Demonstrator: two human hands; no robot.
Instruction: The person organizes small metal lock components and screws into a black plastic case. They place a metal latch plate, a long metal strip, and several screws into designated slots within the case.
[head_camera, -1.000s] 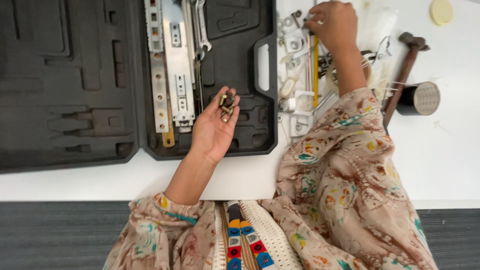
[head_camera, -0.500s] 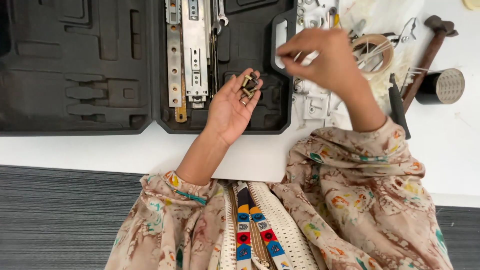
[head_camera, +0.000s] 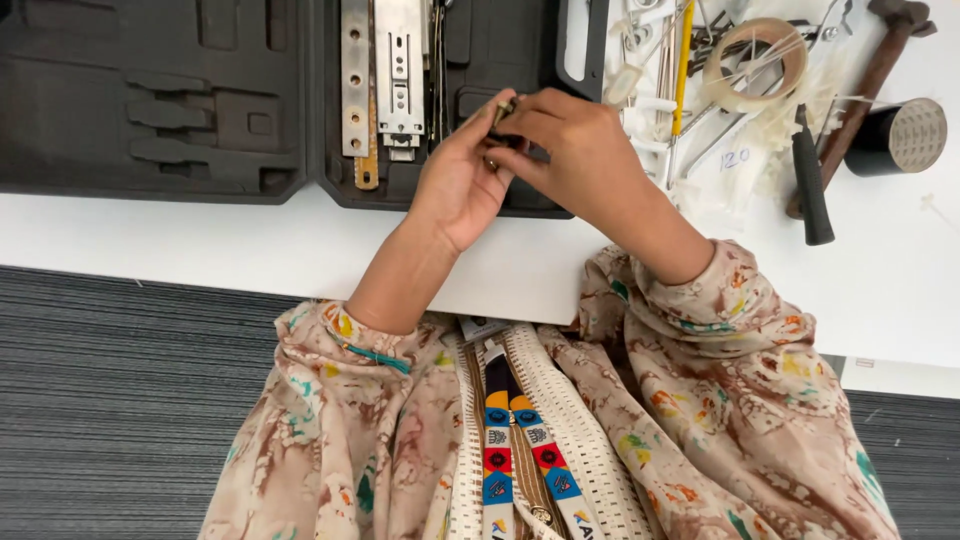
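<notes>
Head view: both hands (head_camera: 520, 150) on small metal parts (head_camera: 503, 112), over black tool case (head_camera: 160, 110)

An open black tool case (head_camera: 150, 110) holds metal drawer slides (head_camera: 400, 70); a hammer (head_camera: 865, 90), tape roll (head_camera: 755, 62) and black-handled tool (head_camera: 812, 180) lie on the white table (head_camera: 900, 300).

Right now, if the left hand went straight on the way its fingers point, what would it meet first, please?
Probably the right hand, whose fingertips already meet the left hand around the small metal parts; past them lies the black case, though depth is unclear.
</notes>
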